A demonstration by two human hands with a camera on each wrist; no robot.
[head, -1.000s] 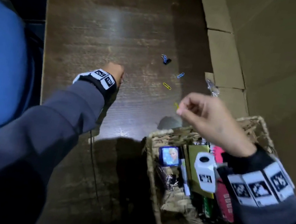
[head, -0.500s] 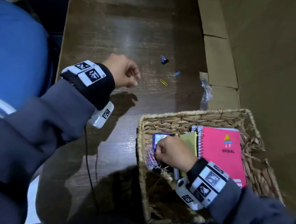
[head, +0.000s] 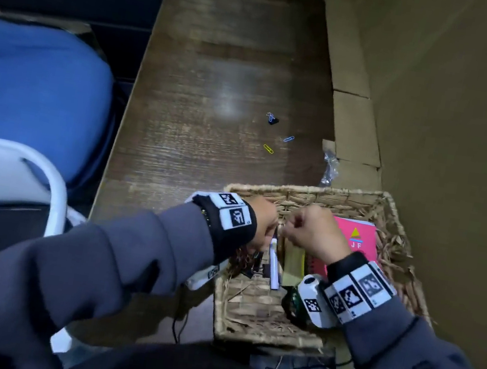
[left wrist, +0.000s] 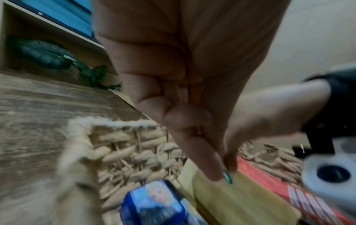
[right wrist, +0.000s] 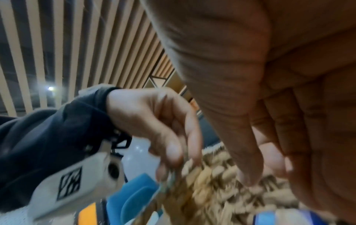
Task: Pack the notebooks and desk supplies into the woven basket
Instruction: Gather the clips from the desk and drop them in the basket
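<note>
1. Fingers (left wrist: pixel 202 158) of the left hand (head: pixel 261 223) are curled, with thumb and forefinger tips pressed together on a small teal piece (left wrist: pixel 227 176) (too blurred to name, though clip-sized).
2. That pinch hangs inside the woven basket (head: pixel 297 194), near its far left corner and above the yellow pad (head: pixel 295 263).
3. Just beside it, the right hand (head: pixel 315 231) is also over the basket. Its fingers are bunched with the thumb tip drawn in to them. I cannot tell whether anything sits between them.
4. A pink spiral notebook (head: pixel 361 233) lies flat in the right half of the basket, partly under the right wrist. The yellow pad lies along the notebook's left edge, and a white pen (head: pixel 274 268) lies left of the pad.
5. A blue picture-faced box (left wrist: pixel 154 202) rests at the basket's far left wall, below the left hand.
6. Out on the wooden table (head: pixel 219 86), well apart from the basket, lie a yellow paper clip (head: pixel 268 149), a blue paper clip (head: pixel 288 139) and a black binder clip (head: pixel 273 120).
7. A clear plastic wrapper (head: pixel 330 168) lies just beyond the basket's far rim.
</note>
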